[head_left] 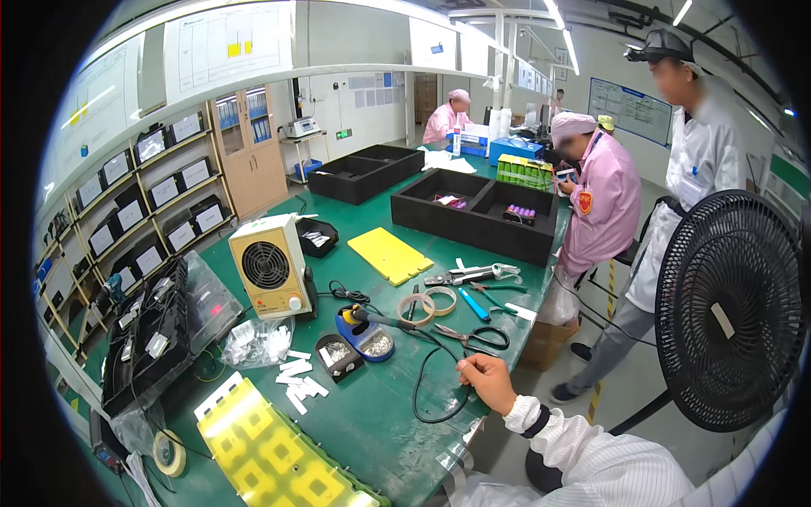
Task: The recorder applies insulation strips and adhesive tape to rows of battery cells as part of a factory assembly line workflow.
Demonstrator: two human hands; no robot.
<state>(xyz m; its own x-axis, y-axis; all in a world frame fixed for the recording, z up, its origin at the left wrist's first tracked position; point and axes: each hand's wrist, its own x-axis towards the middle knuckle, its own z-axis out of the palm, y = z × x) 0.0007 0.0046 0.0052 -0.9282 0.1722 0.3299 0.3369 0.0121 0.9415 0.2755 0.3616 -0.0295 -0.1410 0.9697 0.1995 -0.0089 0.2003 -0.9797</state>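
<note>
The thin black cable (420,372) loops across the near edge of the green-topped desk (372,422), and the right hand (487,380) lies on it, fingers curled shut around the cord at the loop's three o'clock side, the white striped sleeve (591,460) running off toward five o'clock. The left hand is out of view. From the hand the cable climbs toward eleven o'clock to the black-handled soldering iron (380,319), which rests in a blue stand (365,334) holding a wad of metal wool. Just at nine o'clock of the stand sits a small black tray (338,355), with white slips of paper (297,380) scattered beyond it. At twelve o'clock of the hand lie black-handled scissors (477,336), near two rolls of tape (427,304). Further out at ten o'clock stands a cream box fan (269,266), and a flat yellow pad (390,255) lies at twelve. A yellow perforated panel (270,452) lies at eight o'clock. A large black floor fan (731,308) stands off the desk at three o'clock.
</note>
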